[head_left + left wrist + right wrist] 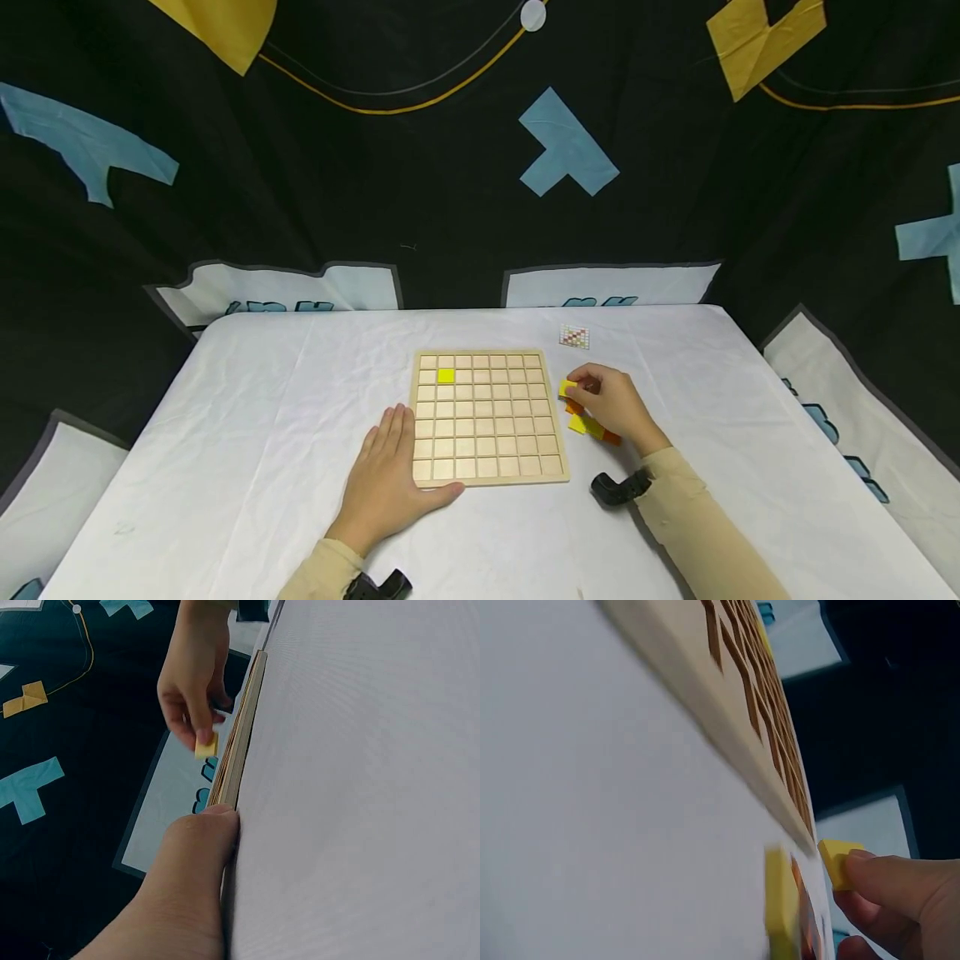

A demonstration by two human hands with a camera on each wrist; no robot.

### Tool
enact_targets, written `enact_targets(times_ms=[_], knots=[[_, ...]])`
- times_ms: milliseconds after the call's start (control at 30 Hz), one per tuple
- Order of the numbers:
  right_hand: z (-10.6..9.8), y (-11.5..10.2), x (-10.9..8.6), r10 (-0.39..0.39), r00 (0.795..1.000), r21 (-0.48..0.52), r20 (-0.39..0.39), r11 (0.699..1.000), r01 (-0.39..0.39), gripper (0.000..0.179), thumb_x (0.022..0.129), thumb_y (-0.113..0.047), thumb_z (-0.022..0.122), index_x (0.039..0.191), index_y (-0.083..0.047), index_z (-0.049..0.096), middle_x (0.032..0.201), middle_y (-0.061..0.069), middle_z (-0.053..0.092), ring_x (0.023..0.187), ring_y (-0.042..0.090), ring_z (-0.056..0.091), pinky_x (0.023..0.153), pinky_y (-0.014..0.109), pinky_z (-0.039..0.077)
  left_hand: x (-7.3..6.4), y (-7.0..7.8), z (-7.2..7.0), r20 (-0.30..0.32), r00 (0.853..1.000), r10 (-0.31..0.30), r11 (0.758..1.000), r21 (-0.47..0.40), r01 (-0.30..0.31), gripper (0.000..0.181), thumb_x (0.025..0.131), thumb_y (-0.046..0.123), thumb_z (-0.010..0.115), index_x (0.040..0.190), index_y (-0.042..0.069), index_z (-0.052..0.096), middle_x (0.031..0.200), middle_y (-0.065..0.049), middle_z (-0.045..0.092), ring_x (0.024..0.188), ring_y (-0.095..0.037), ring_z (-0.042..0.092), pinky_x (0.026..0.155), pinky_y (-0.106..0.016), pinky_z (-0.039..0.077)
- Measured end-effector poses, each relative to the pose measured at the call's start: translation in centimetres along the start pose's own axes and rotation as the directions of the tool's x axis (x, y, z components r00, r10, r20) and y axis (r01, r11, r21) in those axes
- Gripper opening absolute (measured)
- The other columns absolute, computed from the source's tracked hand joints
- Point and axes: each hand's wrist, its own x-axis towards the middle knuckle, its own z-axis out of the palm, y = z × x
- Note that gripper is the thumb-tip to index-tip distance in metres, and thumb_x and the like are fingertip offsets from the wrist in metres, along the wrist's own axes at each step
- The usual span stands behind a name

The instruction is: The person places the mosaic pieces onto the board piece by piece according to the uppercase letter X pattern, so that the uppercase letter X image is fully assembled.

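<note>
A wooden grid board (489,482) lies on the white table, and one yellow tile (446,376) sits in its top row area near the left. My left hand (390,483) rests along the board's left side and lower left corner, fingers straight, thumb on the front edge. Beyond the board's right side, my right hand (611,404) pinches a yellow tile (835,862) between thumb and fingers, held above the table. Under and beside that hand lies a small row of loose yellow and orange tiles (592,428), partly covered by it.
A small card with a coloured grid pattern (574,337) lies behind the right hand. A black curtain (450,208) with blue and yellow shapes hangs behind the table (247,433). Black wrist devices (621,488) are worn on both wrists.
</note>
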Motion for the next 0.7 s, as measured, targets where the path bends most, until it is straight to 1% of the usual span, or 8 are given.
enact_targets(times_ms=[100,133,300,333,467,700], knots=[[1.3,-1.3,0.7,-0.017,0.999,0.047,0.03,0.999,0.016,0.014,0.091,-0.021,0.073,0.103,-0.014,0.072,0.088,0.003,0.068,0.068,0.015,0.057,0.057,0.026,0.05,0.0,0.0,0.0,0.002,1.0,-0.001,1.0,-0.001,0.001,0.132,0.069,0.089,0.056,0.154,-0.007,0.022,0.164,-0.021,0.02,0.154,-0.036,0.017,0.124,-0.051,0.02],[1.7,-1.8,0.9,-0.026,0.999,0.054,0.037,0.998,0.024,0.014,0.091,-0.021,0.074,0.103,-0.015,0.072,0.089,0.002,0.068,0.069,0.014,0.058,0.057,0.025,0.05,0.0,0.0,0.0,0.002,1.0,-0.002,1.0,0.001,0.002,0.132,0.07,0.088,0.056,0.154,-0.006,0.022,0.164,-0.021,0.02,0.154,-0.035,0.018,0.123,-0.051,0.02],[4.0,-4.2,1.9,-0.093,0.994,0.061,0.061,0.994,0.09,0.014,0.089,-0.02,0.075,0.102,-0.015,0.073,0.088,-0.001,0.068,0.072,0.012,0.058,0.066,0.025,0.049,0.0,-0.1,0.0,0.001,1.0,-0.007,1.0,0.002,0.007,0.132,0.069,0.088,0.058,0.155,-0.006,0.021,0.164,-0.021,0.02,0.154,-0.035,0.017,0.123,-0.051,0.02],[4.4,-4.7,2.1,-0.1,0.993,0.057,0.064,0.994,0.096,0.014,0.089,-0.021,0.075,0.102,-0.016,0.073,0.087,-0.003,0.068,0.074,0.011,0.058,0.068,0.025,0.048,0.0,-0.1,0.0,0.002,1.0,-0.008,1.0,0.002,0.008,0.132,0.069,0.088,0.058,0.155,-0.006,0.021,0.164,-0.021,0.02,0.154,-0.035,0.017,0.123,-0.051,0.02],[6.1,-6.1,2.8,-0.123,0.988,0.072,0.092,0.991,0.117,0.011,0.089,-0.022,0.076,0.1,-0.019,0.073,0.083,-0.006,0.067,0.074,0.012,0.057,0.069,0.026,0.048,0.1,-0.2,0.0,0.005,1.0,-0.008,1.0,0.006,0.008,0.133,0.069,0.089,0.056,0.155,-0.006,0.021,0.164,-0.021,0.02,0.154,-0.035,0.017,0.124,-0.051,0.02],[8.3,-7.9,3.7,-0.152,0.978,0.094,0.14,0.986,0.139,0.009,0.09,-0.022,0.075,0.099,-0.02,0.073,0.084,-0.006,0.068,0.078,0.011,0.059,0.076,0.027,0.05,0.1,-0.1,-0.1,0.004,1.0,-0.006,1.0,0.006,0.006,0.132,0.069,0.088,0.057,0.155,-0.006,0.02,0.164,-0.021,0.02,0.154,-0.035,0.018,0.124,-0.051,0.02]])
